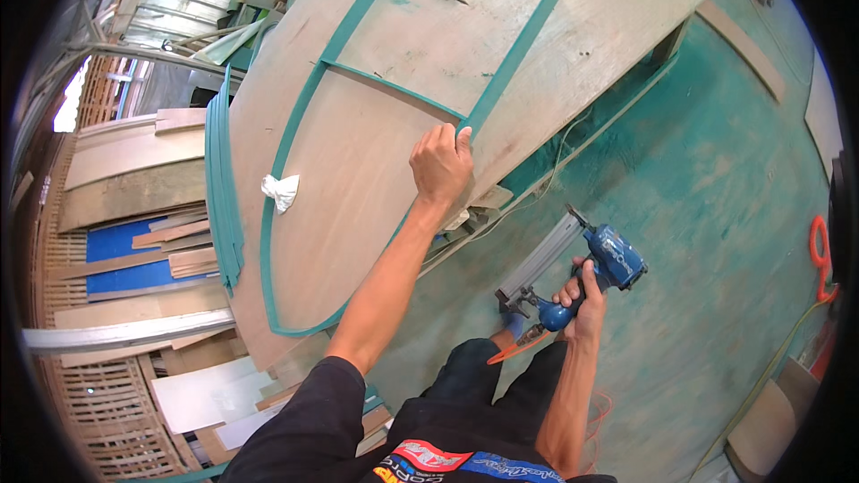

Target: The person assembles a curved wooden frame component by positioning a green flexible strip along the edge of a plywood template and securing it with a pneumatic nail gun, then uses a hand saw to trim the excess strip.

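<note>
A large plywood sheet [385,152] lies on a workbench, with a frame of teal edge strips [284,148] laid on it. My left hand [442,164] presses down on the corner where a cross strip [394,88] meets the right-hand strip [514,58], near the sheet's near edge. My right hand [583,297] hangs off the bench over the floor, gripping the handle of a blue pneumatic nail gun [573,268]. The gun's grey magazine points up and to the right. An orange hose [510,351] trails from its base.
A crumpled white rag [282,190] rests on the sheet by the left strip. Spare teal strips [222,188] are stacked along the bench's left edge. Boards and offcuts [134,179] are piled at left. The floor [716,197] is teal-painted, with an orange clamp-like tool [821,259] at right.
</note>
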